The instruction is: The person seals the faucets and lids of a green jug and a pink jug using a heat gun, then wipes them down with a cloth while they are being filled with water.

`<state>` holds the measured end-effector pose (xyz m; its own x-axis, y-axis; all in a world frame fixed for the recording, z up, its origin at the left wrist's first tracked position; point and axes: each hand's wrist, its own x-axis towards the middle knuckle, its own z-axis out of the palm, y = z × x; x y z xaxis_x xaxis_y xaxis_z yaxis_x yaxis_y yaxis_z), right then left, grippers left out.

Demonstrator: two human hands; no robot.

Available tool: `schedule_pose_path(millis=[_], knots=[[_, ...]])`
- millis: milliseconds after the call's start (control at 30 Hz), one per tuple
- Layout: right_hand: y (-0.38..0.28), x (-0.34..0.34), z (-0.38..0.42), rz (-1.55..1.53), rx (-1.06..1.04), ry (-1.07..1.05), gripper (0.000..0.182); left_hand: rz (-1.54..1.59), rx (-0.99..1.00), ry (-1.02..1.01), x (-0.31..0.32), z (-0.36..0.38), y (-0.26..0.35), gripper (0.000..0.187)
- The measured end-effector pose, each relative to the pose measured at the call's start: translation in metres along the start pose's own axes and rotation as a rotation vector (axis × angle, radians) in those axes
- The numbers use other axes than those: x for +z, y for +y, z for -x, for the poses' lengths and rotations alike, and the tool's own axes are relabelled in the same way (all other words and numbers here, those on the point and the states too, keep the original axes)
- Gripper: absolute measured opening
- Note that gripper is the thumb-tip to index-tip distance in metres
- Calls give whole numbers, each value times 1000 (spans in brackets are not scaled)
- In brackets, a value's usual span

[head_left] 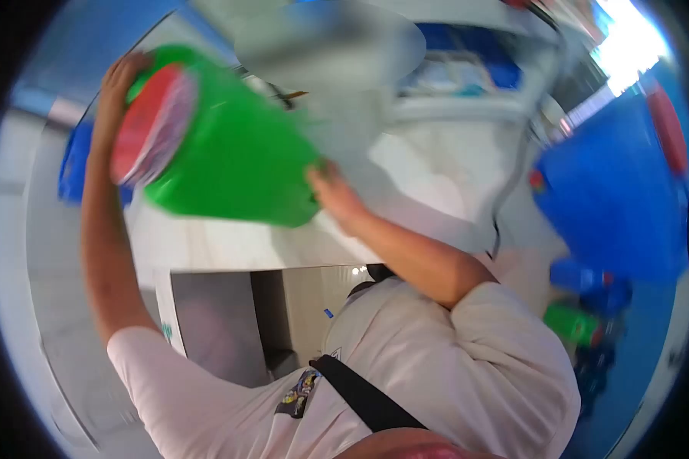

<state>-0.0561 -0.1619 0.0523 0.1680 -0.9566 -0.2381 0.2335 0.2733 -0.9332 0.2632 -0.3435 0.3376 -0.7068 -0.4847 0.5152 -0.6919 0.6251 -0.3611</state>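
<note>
A large green plastic jug [241,141] with a wide red lid [142,126] is held tilted on its side above a white counter. What looks like clear wrap rings the lid's edge. My left hand [125,75] grips the jug at its upper lid end, fingers partly hidden behind it. At the opposite end, my right hand [333,195] has its fingers closed round the bottom corner. The jug is slightly blurred.
The white counter [429,164] stretches in front of me, with a dark cable [519,176] over its right part. A big blue jug [612,191] stands at the right, near smaller blue and green containers [573,325]. A blue object [75,161] lies far left.
</note>
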Motion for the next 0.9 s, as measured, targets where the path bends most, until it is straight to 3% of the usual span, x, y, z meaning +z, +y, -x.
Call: schedule_pose_path(millis=[33,67,100,167,233,300,433,500,567,667,700,767,800,900], knots=[[-26,6,22,-241,99,-47,85,98,-88,-9,23,0,-5,34],[-21,17,23,-303,78,19,100,354,-255,6,12,-15,45,21],[-4,23,8,-300,60,49,101,445,-305,4,9,-15,70,20],[-7,23,18,-174,110,112,102,459,-289,-7,-4,-13,87,20],[-1,14,37,-187,10,66,102,479,-287,-17,-18,-11,104,21],[-17,-6,86,-308,-80,-65,102,487,-274,-24,-30,-7,118,22],[2,-44,128,-146,-152,-104,102,485,-396,-67,-66,10,152,25],[6,-75,169,-144,-239,-157,101,385,-384,-64,-104,-5,229,30],[-3,-110,208,-36,-179,-257,99,219,-292,-40,-116,13,230,28],[7,-142,240,-2,-81,-178,91,127,-328,-39,-151,9,300,21],[16,-146,245,0,-85,-180,91,108,-337,-67,-164,10,324,19],[31,-155,255,169,-181,58,84,79,-340,-140,-189,4,378,18],[29,-162,262,167,-187,46,84,80,-342,-204,-203,0,401,18],[21,-198,279,194,-235,147,74,186,-317,-537,-241,-27,462,23]])
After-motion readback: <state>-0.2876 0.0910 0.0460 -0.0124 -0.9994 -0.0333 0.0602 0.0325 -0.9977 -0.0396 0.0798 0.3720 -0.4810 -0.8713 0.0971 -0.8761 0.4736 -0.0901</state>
